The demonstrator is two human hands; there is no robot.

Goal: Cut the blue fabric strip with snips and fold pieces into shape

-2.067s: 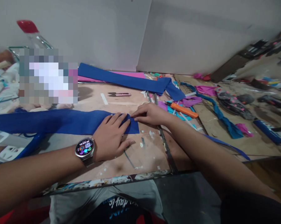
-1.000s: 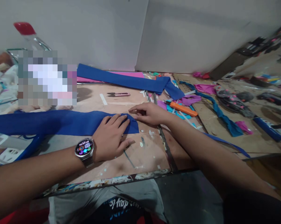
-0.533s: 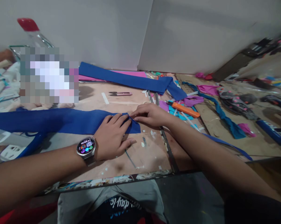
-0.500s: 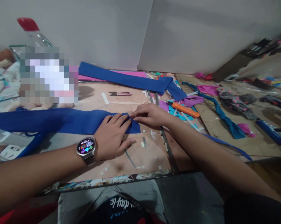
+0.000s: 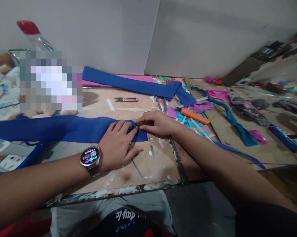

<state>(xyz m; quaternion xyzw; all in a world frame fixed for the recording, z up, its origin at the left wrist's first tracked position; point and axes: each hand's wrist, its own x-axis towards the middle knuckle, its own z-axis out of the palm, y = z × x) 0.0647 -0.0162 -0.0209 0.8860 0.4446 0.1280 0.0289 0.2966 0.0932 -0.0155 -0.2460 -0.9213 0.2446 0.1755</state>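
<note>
A long blue strip of crepe paper lies across the worn tabletop from the left edge to the middle. My left hand, with a watch on its wrist, lies flat on the strip's right end and presses it down. My right hand pinches the strip's far corner, its fingertips meeting those of my left hand. The very end of the strip is folded up a little between the fingers.
A second blue strip lies at the back over pink paper. Small snips lie behind my hands, an orange cutter and coloured paper scraps to the right. A teal twisted strip crosses a cardboard sheet. A red-capped bottle stands back left.
My right hand's fingertips have drawn slightly closer to my left hand's on the strip's corner. Otherwise the hands and strip have hardly moved.
</note>
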